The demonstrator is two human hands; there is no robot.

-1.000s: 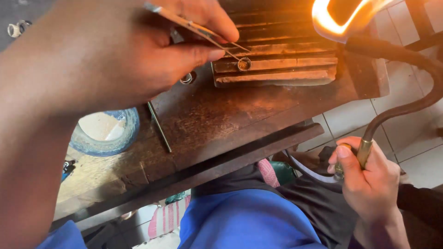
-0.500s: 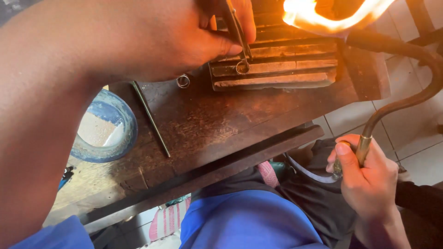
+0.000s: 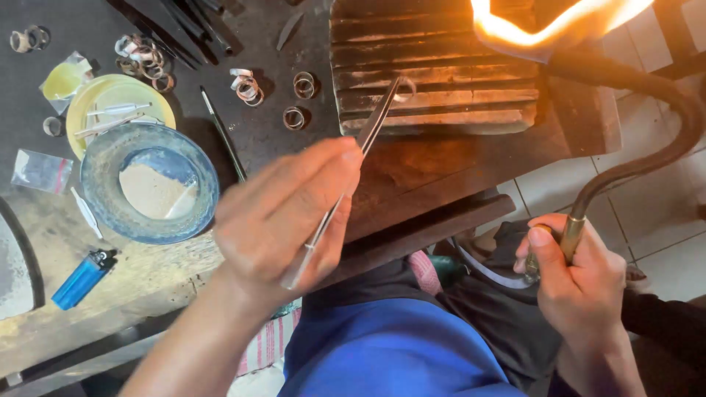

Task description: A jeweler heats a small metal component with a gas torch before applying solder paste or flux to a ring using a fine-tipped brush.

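Holding tweezers (image 3: 346, 184), blue bowl (image 3: 103, 198) of pale powder (image 3: 154, 192), yellow dish (image 3: 88, 95)

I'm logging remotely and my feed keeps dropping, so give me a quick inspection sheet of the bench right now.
Surface: dark, scorched wooden bench, worn and dusty at the left.
Job's things: tweezers in the left hand, tips at a small ring on the ribbed soldering block; torch in the right hand, flame burning over the block.
Clutter: loose rings, blue-rimmed bowl, yellow dish, blue lighter, thin rod.
Hands: both closed on their tools.
Cables: light hose curving below the torch handle.
Surroundings: tiled floor; blue clothing on the lap.
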